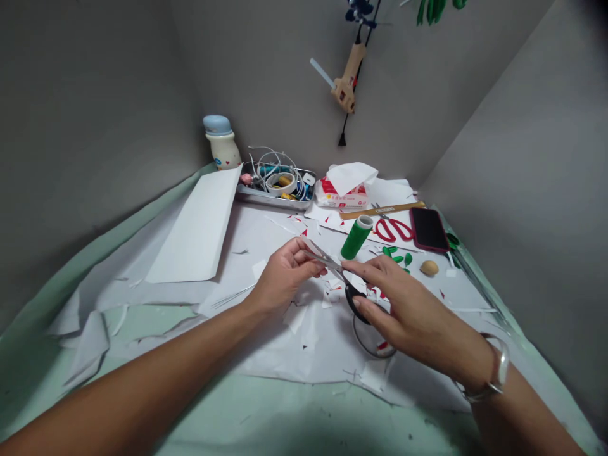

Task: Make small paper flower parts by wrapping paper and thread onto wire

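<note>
My right hand (394, 297) grips a pair of black-handled scissors (355, 297), its thumb and fingers at the handle loops. The blades point up and left, reaching the fingertips of my left hand (289, 266). Those fingertips are pinched on a small whitish piece that looks like paper, mostly hidden by the fingers and blades. Just beyond the scissors a spool of green thread (356, 238) stands upright. Below my right hand lies a round clear container (373, 342) with a red bit in it, partly covered by the hand. Red and white paper scraps (332, 285) are scattered under the hands.
At the back are a metal tray (280, 201) of craft items and a tissue pack (342, 193). Red-handled scissors (399, 231), a wooden ruler (380, 211) and a phone (429, 229) lie right. A white board (197, 228) leans left. A glue gun (349, 79) hangs on the wall.
</note>
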A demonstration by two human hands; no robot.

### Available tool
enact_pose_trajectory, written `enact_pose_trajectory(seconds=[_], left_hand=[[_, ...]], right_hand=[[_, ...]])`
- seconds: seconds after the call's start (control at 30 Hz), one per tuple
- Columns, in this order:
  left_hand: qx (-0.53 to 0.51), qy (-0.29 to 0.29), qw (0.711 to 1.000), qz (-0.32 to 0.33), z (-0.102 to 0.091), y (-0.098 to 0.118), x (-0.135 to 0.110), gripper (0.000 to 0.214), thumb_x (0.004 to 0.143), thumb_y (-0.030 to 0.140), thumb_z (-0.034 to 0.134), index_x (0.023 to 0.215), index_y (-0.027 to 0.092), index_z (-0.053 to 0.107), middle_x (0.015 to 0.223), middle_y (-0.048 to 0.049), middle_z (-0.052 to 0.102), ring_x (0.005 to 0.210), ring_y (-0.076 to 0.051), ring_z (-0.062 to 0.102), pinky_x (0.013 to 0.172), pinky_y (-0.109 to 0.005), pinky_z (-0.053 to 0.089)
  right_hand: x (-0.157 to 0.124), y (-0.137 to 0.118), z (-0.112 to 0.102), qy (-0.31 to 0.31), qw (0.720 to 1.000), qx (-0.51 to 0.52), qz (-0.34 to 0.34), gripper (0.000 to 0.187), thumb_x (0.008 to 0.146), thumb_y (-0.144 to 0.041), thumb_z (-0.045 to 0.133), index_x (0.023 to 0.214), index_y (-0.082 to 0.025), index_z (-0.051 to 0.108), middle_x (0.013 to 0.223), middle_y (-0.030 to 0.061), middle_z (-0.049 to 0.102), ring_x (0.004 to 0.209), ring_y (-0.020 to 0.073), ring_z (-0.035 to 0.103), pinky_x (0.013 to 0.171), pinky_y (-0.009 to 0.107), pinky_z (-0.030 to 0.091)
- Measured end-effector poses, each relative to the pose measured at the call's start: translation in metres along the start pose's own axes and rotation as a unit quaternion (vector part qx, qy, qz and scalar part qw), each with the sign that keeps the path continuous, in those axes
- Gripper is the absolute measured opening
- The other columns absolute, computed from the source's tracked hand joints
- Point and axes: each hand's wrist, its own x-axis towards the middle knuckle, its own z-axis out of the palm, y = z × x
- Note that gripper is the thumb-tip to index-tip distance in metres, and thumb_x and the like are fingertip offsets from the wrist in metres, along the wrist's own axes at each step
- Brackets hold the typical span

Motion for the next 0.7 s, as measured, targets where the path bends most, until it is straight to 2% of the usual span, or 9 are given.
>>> enact_pose_trajectory(seconds=[0.37,0.7], left_hand=[[0.004,0.008,1.0,-0.006,0.0009,0.0015,0.0001,0.021,0.074,0.009,0.067,0.093,0.018,0.062,0.08,0.0007,0.069,0.07,-0.011,0.059,0.068,-0.024,0.043],[-0.006,0.004,1.0,-0.004,0.001,0.001,0.0004,0.021,0.074,0.007,0.067,0.092,0.017,0.06,0.081,0.0012,0.068,0.071,-0.01,0.059,0.069,-0.023,0.043]], right_hand=[[-0.0002,-0.0016,0.0017,0.01,1.0,0.009,-0.002,0.046,0.091,-0.021,0.051,0.136,-0.027,0.049,0.109,0.0095,0.054,0.097,0.024,0.056,0.088,0.043,0.049],[0.0003,-0.0004,0.0019,-0.008,1.0,0.019,0.001,0.046,0.091,-0.019,0.048,0.137,-0.024,0.048,0.109,0.0095,0.051,0.098,0.0233,0.054,0.09,0.041,0.047]])
